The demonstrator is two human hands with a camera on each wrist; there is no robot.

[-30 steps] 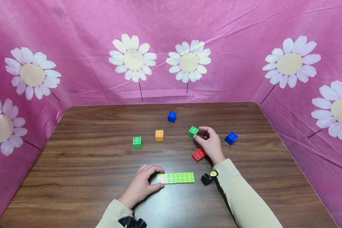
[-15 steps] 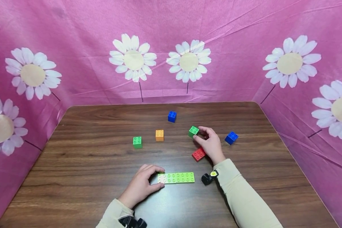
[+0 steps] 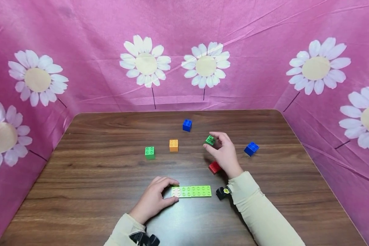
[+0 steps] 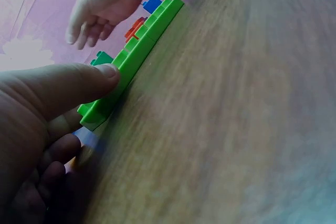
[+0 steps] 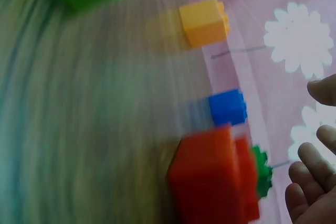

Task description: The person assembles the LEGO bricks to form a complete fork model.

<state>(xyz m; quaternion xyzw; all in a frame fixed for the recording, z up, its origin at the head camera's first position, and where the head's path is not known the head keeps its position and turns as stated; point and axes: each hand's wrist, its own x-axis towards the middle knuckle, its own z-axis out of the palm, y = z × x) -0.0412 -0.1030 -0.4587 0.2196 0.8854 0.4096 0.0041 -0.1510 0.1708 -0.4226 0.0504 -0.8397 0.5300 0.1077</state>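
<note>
So right now the left hand [image 3: 155, 196] has its thumb and index finger pinching the left end of a lime strip [image 3: 200, 191], thumb on the near edge, index on the far one. That strip lies flat on the brown table [image 3: 95, 177], looks like two studded pieces butted end to end, running left to right in front of the person.

Right hand [image 3: 225, 155] is over the green block [image 3: 210, 140]. From the head view the block shows in the gap between thumb and index, but both wrist views have those fingers loosely bent with nothing in them, and the right wrist one shows daylight between hand and block, so it's not being gripped.

Red block [image 3: 214, 167] sits just below that hand, partly covered by it, with a blue block [image 3: 251, 149] off to its right. Further left there's an orange block [image 3: 173, 145] and a second green one [image 3: 150, 152], plus another blue one [image 3: 187, 125] near the back edge, pink daisy cloth [image 3: 95, 27] behind it all
</note>
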